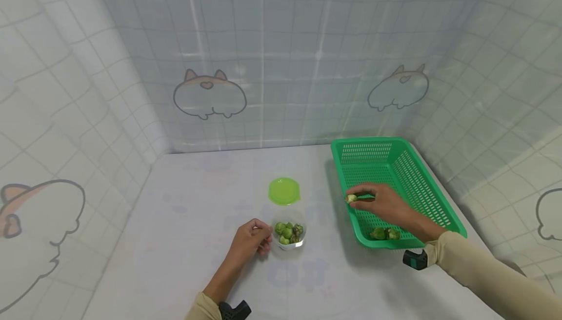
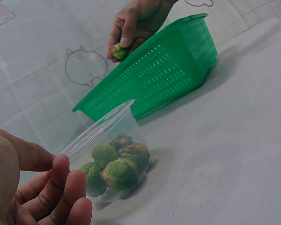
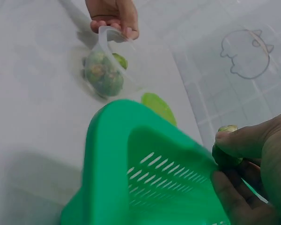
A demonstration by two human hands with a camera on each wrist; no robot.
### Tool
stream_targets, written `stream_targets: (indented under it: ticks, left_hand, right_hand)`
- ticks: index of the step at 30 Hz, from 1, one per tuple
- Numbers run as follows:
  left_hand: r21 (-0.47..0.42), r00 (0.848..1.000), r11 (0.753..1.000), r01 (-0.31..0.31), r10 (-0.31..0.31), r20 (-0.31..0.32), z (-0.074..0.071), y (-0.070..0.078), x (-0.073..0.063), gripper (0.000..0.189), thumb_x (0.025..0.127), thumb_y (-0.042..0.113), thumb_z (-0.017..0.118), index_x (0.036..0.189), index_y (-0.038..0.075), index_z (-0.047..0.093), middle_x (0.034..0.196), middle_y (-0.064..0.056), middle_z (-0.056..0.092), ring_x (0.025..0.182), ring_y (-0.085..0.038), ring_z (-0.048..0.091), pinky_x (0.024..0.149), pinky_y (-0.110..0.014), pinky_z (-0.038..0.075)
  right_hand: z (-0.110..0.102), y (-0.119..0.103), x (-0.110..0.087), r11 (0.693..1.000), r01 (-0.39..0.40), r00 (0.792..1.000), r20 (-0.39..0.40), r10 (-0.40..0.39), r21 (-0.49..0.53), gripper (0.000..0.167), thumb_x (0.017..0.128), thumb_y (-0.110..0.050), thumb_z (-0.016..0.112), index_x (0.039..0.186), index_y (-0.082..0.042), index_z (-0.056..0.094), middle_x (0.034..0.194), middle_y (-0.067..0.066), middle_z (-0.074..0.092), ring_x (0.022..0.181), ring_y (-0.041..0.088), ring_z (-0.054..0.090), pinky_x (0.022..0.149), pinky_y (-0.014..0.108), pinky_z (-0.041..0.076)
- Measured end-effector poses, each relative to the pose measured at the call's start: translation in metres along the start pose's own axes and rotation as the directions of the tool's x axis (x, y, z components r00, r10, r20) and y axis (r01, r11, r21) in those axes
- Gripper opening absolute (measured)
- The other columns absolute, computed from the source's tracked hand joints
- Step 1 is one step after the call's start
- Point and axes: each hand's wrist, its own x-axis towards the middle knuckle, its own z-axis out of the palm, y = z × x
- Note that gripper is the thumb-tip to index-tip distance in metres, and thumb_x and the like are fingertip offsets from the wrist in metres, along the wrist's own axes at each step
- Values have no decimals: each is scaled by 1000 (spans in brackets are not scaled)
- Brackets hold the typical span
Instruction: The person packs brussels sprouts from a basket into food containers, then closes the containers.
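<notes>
My right hand (image 1: 383,204) pinches a Brussels sprout (image 1: 351,198) between thumb and fingertips, over the left side of a green basket (image 1: 397,143). Two more Brussels sprouts (image 1: 385,233) lie in the basket's near end. To the left, a clear plastic tub (image 2: 103,123) stands on the table with several Brussels sprouts (image 2: 121,173) inside, some of them browned. My left hand (image 1: 249,240) holds the tub's rim at its left side between thumb and fingers, as the right wrist view also shows.
A lime-green lid (image 1: 284,191) lies flat on the white-covered table (image 1: 197,203) just beyond the tub. Pale sheets with grid lines and animal drawings hang as walls (image 1: 290,66) at the back and both sides. The basket's raised wall stands between tub and sprouts.
</notes>
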Motion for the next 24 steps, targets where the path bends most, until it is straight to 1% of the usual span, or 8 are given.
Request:
stream_targets:
  ticks: [2,5,9,12,15,21,24]
  left_hand:
    - [2,1000,1000,8,-8,-3,-1,-4,3,18,97,12,65,102,-5,60,80,-20,69,64,-22,63,57,-34,55]
    - [9,1000,1000,17,-17,-10,-1,-16,10,19,97,14,65,103,-3,61,81,-19,69,64,-21,63,57,-34,55]
    - [18,1000,1000,11,-11,-16,-1,-26,16,21,98,17,65,103,-3,61,79,-16,69,64,-20,63,56,-34,55]
    - [19,1000,1000,3,-3,-16,-1,-28,16,21,98,17,65,102,-3,60,78,-15,69,63,-20,63,55,-34,55]
    - [16,1000,1000,8,-8,-21,-1,-28,16,21,98,17,65,102,-3,60,78,-15,69,63,-20,63,55,-34,55]
    - [20,1000,1000,6,-5,-16,-1,-28,16,20,98,16,64,103,-3,60,79,-16,69,63,-20,63,56,-33,55]
    - [17,1000,1000,3,-3,-10,0,-28,15,20,98,16,65,103,-2,60,79,-16,69,64,-19,63,56,-33,55]
  right_hand:
    - [2,-2,2,1000,6,1000,6,-6,-2,35,92,-29,75,125,-18,69,124,4,68,119,33,63,89,36,56]
    - [4,-6,4,1000,2,1000,8,-2,-1,31,93,-27,74,123,-22,69,125,3,67,119,30,63,89,35,56]
    - [6,-11,7,1000,2,1000,13,-3,23,31,93,-24,74,124,-22,69,125,4,67,118,29,64,89,34,57]
    - [10,-14,10,1000,5,1000,18,-5,30,31,92,-25,75,123,-22,70,124,3,68,117,26,65,89,32,57]
    - [16,-18,16,1000,16,999,32,-17,26,30,92,-25,75,121,-21,71,122,3,69,115,25,66,88,31,57]
    - [36,-28,27,997,55,996,72,-59,50,28,91,-13,75,119,-15,71,120,7,69,111,27,66,85,28,57]
    - [46,-34,31,995,86,992,90,-90,43,28,91,-11,76,119,-13,71,118,8,69,109,26,67,84,27,57]
